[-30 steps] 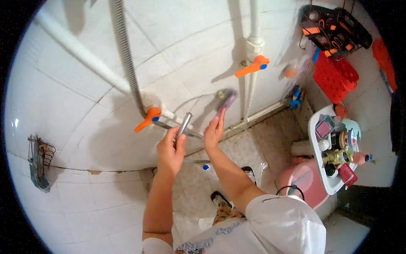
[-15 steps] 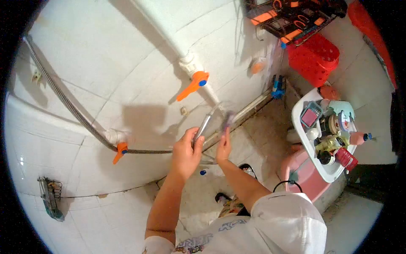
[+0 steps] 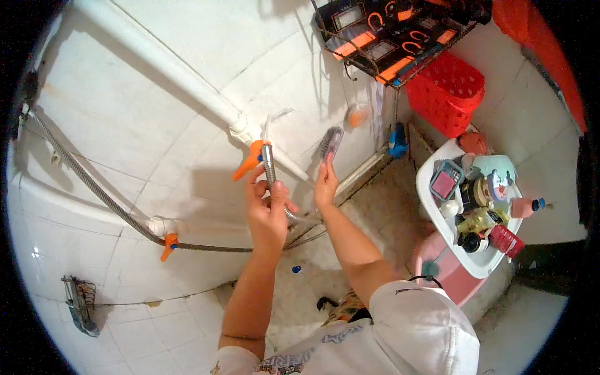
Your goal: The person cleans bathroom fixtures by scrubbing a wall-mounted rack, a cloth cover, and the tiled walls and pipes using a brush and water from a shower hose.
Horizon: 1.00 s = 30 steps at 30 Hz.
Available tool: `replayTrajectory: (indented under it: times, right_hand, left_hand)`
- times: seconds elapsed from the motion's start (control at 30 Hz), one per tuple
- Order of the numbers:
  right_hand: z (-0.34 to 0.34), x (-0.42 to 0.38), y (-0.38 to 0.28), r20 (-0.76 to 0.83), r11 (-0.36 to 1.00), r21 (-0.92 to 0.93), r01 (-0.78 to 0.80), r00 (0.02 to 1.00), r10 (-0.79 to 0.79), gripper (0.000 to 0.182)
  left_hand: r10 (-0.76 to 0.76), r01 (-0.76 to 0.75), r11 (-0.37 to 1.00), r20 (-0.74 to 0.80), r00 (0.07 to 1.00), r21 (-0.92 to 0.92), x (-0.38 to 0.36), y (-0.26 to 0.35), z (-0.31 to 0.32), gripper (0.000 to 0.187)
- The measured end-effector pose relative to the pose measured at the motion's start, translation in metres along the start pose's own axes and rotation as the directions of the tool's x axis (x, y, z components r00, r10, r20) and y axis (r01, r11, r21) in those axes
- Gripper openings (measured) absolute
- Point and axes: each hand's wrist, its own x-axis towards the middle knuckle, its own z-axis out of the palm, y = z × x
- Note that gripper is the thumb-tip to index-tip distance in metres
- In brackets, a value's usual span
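In my left hand is the end of a metal shower hose, pointing up, with clear water spraying from its tip. That hose end overlaps the upper orange valve handle in this view. The rest of the hose hangs below my hand. My right hand grips a clear, purplish scrub brush by its lower end, upright, with dark bristles facing left toward the hose. The two hands are apart, in front of the tiled wall.
A grey corrugated hose runs along the wall past a lower orange valve handle. At right, a white basin of bottles sits over a pink tub. Above are a red basket and a wire rack.
My left hand has lifted the hose end up and left, close to the valve. My right hand has raised the brush, now still enough to show clearly. The view has shifted slightly.
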Motion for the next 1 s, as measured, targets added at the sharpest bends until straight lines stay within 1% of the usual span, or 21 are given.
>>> replayTrajectory:
  times: [0.03,0.07,0.1,0.13,0.17,0.27,0.3,0.37,0.4,0.43,0.47,0.5,0.57,0.63,0.67,0.7,0.8,0.83,0.9,1.0]
  right_hand:
    - [0.002,0.002,-0.011,0.027,0.999,0.013,-0.046,0.999,0.045,0.039]
    - [0.014,0.014,-0.041,0.074,0.986,-0.002,0.166,0.983,-0.165,0.039]
    - [0.025,0.026,-0.070,0.118,0.929,0.002,0.370,0.923,-0.367,0.038]
    - [0.035,0.040,-0.100,0.175,0.838,0.016,0.545,0.824,-0.539,0.035]
    - [0.034,0.050,-0.136,0.400,0.873,-0.070,0.483,0.815,-0.419,0.032]
    - [0.036,0.083,-0.140,0.418,0.765,-0.111,0.634,0.728,-0.543,0.031]
    - [0.036,0.084,-0.123,0.215,0.754,-0.003,0.657,0.736,-0.642,0.033]
    - [0.016,0.070,-0.068,0.183,0.818,-0.117,0.563,0.822,-0.540,0.038]
    - [0.005,0.060,-0.053,0.285,0.793,-0.153,0.589,0.795,-0.535,0.040]
    - [-0.006,0.048,-0.041,0.384,0.765,-0.187,0.617,0.762,-0.521,0.042]
    - [-0.010,0.045,-0.050,0.476,0.731,-0.217,0.647,0.724,-0.499,0.044]
    - [-0.009,0.056,-0.061,0.572,0.651,-0.229,0.724,0.641,-0.512,0.042]
    - [-0.002,0.091,-0.136,0.740,0.468,-0.221,0.856,0.460,-0.491,0.040]
    - [0.029,0.126,-0.172,0.585,0.445,-0.229,0.866,0.487,-0.648,0.046]
    - [0.044,0.138,-0.194,0.430,0.512,-0.193,0.837,0.541,-0.723,0.044]
    - [0.054,0.144,-0.224,0.324,0.656,-0.077,0.751,0.641,-0.696,0.042]
    - [0.060,0.128,-0.231,0.246,0.776,0.019,0.631,0.749,-0.615,0.043]
    - [0.049,0.120,-0.213,0.413,0.795,-0.129,0.593,0.761,-0.500,0.046]
    - [0.025,0.107,-0.168,0.562,0.611,-0.138,0.779,0.570,-0.600,0.047]
    - [0.027,0.133,-0.184,0.516,0.603,-0.066,0.795,0.545,-0.661,0.044]
  left_hand:
    - [0.059,-0.060,0.998,-0.026,0.998,-0.021,0.006,-0.004,0.001,0.035]
    - [0.099,-0.101,0.994,-0.043,0.994,-0.031,0.010,-0.001,0.002,0.037]
    - [0.139,-0.141,0.989,-0.059,0.989,-0.040,0.015,0.001,0.003,0.038]
    - [0.161,-0.164,0.986,-0.064,0.985,-0.037,0.019,0.010,0.004,0.038]
    - [0.184,-0.186,0.982,-0.068,0.981,-0.031,0.022,0.020,0.004,0.039]
    - [0.108,-0.112,0.993,-0.083,0.991,-0.047,0.028,0.050,0.001,0.040]
    - [0.082,-0.084,0.996,-0.074,0.994,-0.023,0.028,0.052,-0.003,0.040]
    - [0.034,-0.033,0.999,-0.065,0.997,0.014,0.029,0.055,-0.012,0.040]
    - [0.024,-0.023,0.999,-0.053,0.998,0.033,0.028,0.056,-0.013,0.039]
    - [0.014,-0.012,0.999,-0.040,0.999,0.052,0.026,0.057,-0.015,0.039]
    - [0.005,-0.003,0.997,-0.027,1.000,0.072,0.024,0.059,-0.016,0.039]
    - [0.015,-0.013,0.999,-0.032,0.999,0.043,0.025,0.062,-0.016,0.038]
    - [0.082,-0.079,0.994,-0.031,0.996,0.078,0.030,0.072,-0.017,0.037]
    - [0.157,-0.153,0.981,-0.029,0.987,0.118,0.039,0.084,-0.020,0.036]
    - [0.194,-0.189,0.972,-0.029,0.981,0.137,0.044,0.089,-0.022,0.036]
    - [0.228,-0.221,0.963,-0.029,0.973,0.157,0.048,0.095,-0.023,0.036]
    - [0.249,-0.248,0.968,-0.019,0.968,0.036,0.063,0.113,-0.033,0.034]
    - [0.223,-0.219,0.972,-0.045,0.974,0.091,0.067,0.120,-0.035,0.034]
    - [0.204,-0.200,0.972,-0.024,0.979,0.125,0.070,0.134,-0.041,0.035]
    - [0.207,-0.204,0.968,-0.005,0.978,0.147,0.075,0.148,-0.049,0.036]
